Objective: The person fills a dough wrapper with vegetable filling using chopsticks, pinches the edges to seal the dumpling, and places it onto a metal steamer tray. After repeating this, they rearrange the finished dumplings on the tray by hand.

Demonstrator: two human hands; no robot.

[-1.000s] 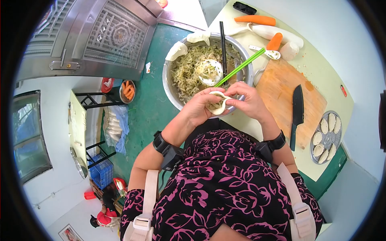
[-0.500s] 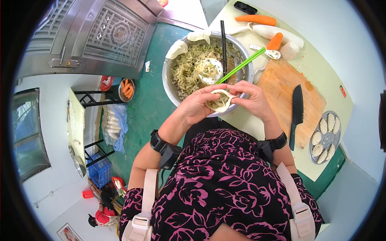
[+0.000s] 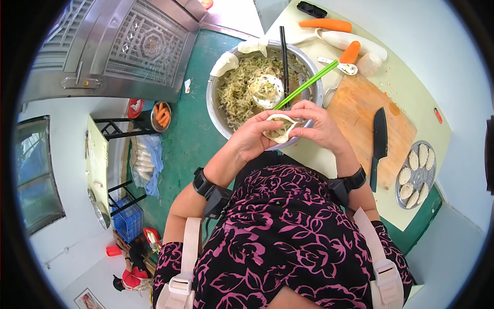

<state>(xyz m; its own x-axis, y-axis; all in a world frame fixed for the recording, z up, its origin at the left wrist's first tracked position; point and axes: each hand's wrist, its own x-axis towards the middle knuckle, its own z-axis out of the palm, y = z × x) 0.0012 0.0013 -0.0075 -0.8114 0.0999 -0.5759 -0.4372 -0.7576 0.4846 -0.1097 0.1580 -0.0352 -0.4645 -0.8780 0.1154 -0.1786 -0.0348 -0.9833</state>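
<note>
At eight o'clock in the view, a blue crate [image 3: 127, 220]; below it, towards half past seven, another person [image 3: 135, 276] in a red top. At half past ten, a steel door [image 3: 146, 49], with orange carrots [image 3: 162, 116] bunched at ten. Towards twelve, a metal bowl [image 3: 211, 103] of shredded filling [image 3: 237, 95], dough sheets [image 3: 225, 65] draped on its rim at ten and half past eleven. Over the bowl's near rim, between five and six, holds a dough wrapper [image 3: 281, 131] in the left hand [image 3: 252, 135], grip clamped on the dough, thumb against the filling inside. Leaning in the bowl, black chopsticks [image 3: 284, 59] towards one, green chopsticks [image 3: 311, 82] towards two. Pinches the wrapper's three o'clock side with the right hand [image 3: 319, 129], grip together on the dough. Farther right on the table [image 3: 411, 90], a cutting board [image 3: 355, 116], a knife [image 3: 380, 134] with blade towards twelve, and, at three, a round tray [image 3: 418, 177] bearing shaped dumplings [image 3: 423, 194].
</note>
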